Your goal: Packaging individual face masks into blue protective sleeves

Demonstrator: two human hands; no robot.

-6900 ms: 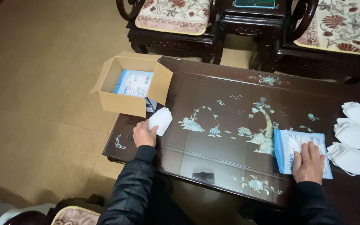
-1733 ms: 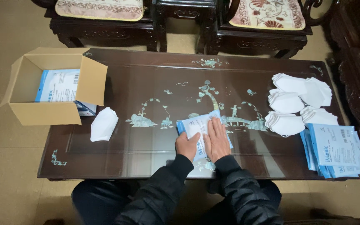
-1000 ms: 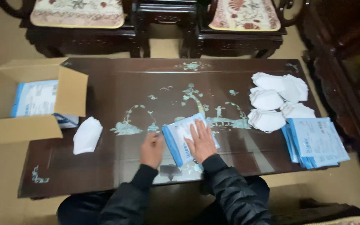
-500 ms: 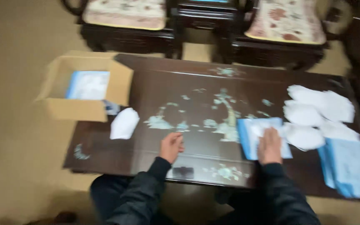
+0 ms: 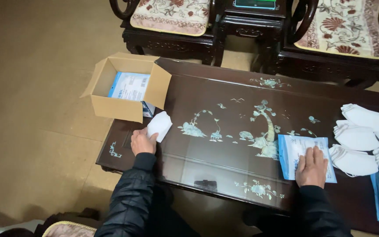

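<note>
The table (image 5: 224,145) is a dark, glossy reddish brown, inlaid with pale pearly green and white figures: a tree, small birds, rocks and plants. The folded mask (image 5: 159,125) by the left hand (image 5: 143,141) is plain white, as are the masks piled at the right (image 5: 359,138). The flat packet (image 5: 305,151) under the right hand (image 5: 312,166) is light blue and white. The open box (image 5: 126,87) at the far left is tan cardboard, with a blue-and-white packet inside (image 5: 130,87). Both sleeves (image 5: 132,197) are black. The far chairs carry cream cushions (image 5: 172,15) with a red-brown floral pattern. The floor (image 5: 36,109) is dull tan.
</note>
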